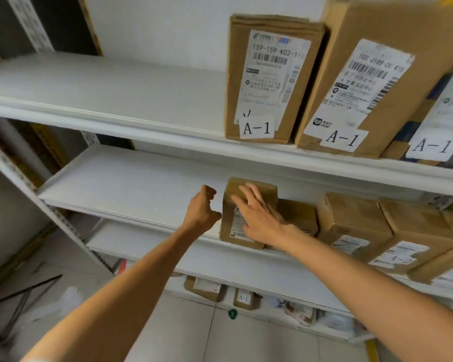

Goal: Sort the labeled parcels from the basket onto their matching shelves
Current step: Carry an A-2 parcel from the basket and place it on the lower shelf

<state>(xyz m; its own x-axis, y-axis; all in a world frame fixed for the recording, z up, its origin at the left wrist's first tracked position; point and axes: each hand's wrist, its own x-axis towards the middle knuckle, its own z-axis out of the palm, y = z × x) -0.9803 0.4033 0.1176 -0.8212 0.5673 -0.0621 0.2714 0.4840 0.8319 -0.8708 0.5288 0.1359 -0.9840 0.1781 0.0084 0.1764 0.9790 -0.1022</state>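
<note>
**A:** Head view only. Seeing the right grip [259, 220] spread wide, straight fingers pressed flat on the front of the parcel [228, 212], clasping nothing. Spotting the left grip [202, 207] just beside the parcel's left side, fingers curled in on nothing. Can't tell whether the thumb touches the cardboard. Found the parcel upright on the middle shelf [131, 184], right at the front lip.

**B:** Worried about a tip, then. Tall, thin, parked at the lip, propped by a flat palm only. Could flop forward off the shelf once released. Better to shove it deeper first, probably.

**A:** Agreed. Also can't read its tag, covered by the palm, so no way to check the match. Might be the wrong shelf, honestly.

**B:** Care to list the neighbours?

**A:** Noticing a low box [298, 215] touching it on the right, then a row of boxes [356, 223] further right. Pushing sideways might jam it against the low one, or skew both. Up on the top shelf [115, 82], counting three A-1 boxes [270, 79] standing. Down below, glimpsing an A-2 parcel [204, 287] and a small A-1 parcel [243, 299] near the floor. Can't tell what holds those.

**B:** In the way of a push back?

**A:** Can't see behind it, so no idea.
</note>
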